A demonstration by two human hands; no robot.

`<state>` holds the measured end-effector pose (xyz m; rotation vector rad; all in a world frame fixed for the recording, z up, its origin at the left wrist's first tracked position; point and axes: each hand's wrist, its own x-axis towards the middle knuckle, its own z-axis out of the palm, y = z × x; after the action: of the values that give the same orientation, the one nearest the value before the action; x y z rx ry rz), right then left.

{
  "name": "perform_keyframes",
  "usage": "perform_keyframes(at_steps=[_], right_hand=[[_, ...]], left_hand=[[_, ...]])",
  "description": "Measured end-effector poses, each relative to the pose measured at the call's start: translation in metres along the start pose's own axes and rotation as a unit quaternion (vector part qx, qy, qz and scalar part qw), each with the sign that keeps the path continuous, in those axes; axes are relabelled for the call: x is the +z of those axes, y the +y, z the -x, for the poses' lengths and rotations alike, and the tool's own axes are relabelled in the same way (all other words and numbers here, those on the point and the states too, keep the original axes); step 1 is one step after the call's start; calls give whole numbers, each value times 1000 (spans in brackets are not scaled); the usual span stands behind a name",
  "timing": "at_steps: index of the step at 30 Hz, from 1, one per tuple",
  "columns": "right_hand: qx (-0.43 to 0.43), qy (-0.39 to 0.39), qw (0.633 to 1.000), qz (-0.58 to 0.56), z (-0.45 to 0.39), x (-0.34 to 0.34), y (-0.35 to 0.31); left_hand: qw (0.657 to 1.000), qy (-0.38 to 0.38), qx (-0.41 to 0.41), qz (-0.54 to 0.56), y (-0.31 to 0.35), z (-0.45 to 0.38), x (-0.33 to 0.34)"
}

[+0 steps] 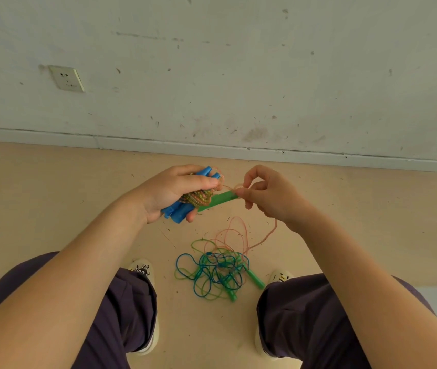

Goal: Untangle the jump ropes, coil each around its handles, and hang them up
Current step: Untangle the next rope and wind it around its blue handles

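Gripping blue handles (pixel 177 211) wrapped in pink-yellow rope coil (pixel 197 197): left hand (pixel 169 193). Loose pink rope (pixel 241 235) pinched by right hand (pixel 268 195), trailing down to floor (pixel 52 209). Green-blue rope tangle (pixel 213 271) with green handles (pixel 256 279) lying between feet.

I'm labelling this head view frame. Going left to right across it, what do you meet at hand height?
Left hand gripping the blue handles wrapped with pink rope → green handle → right hand pinching the rope's free end.
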<state>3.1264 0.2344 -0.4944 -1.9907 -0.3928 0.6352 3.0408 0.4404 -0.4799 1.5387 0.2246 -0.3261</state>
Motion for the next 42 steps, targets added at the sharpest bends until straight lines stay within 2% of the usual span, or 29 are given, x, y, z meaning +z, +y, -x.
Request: perform_keyframes(at_steps=[4, 8, 10, 13, 15, 19, 22, 25, 27, 28, 30, 35, 40, 42], right_hand=[[-21, 36, 999, 34, -1, -1, 2], [-18, -18, 999, 46, 2, -9, -3], [-12, 22, 999, 40, 0, -12, -1], [35, 136, 987, 73, -8, -19, 3], [52, 165, 980, 101, -9, -25, 3], [18, 116, 984, 133, -2, -19, 0], [-15, 77, 996, 53, 2, -1, -6], [-15, -36, 998, -51, 5, 10, -11], [4, -107, 994, -25, 9, 11, -13], [4, -115, 993, 5, 11, 10, -13], [-6, -98, 995, 31, 10, 6, -12], [-13, -64, 998, 15, 7, 1, -12], [-10, -65, 993, 98, 5, 1, -9], [-15, -53, 993, 101, 5, -2, -10]], left_hand=[[996, 82, -21, -2, -3, -5, -1], [989, 142, -39, 3, -3, -8, -7], [987, 153, -42, 8, 0, -7, -8], [984, 174, -41, -3, 0, -5, -11], [982, 184, -39, 0, 0, -4, -14], [989, 146, -37, -2, 2, -1, -9], [994, 103, -23, -26, 1, -1, -1], [997, 68, -15, -43, -1, -1, 8], [997, 65, -7, -52, -2, -2, 11], [996, 73, -6, -56, -2, -2, 11], [993, 101, -7, -58, -1, -4, 8], [988, 153, -25, -13, -5, -9, 8], [982, 98, -12, 163, 2, -9, 5], [981, 127, -13, 143, 3, -8, 2]])
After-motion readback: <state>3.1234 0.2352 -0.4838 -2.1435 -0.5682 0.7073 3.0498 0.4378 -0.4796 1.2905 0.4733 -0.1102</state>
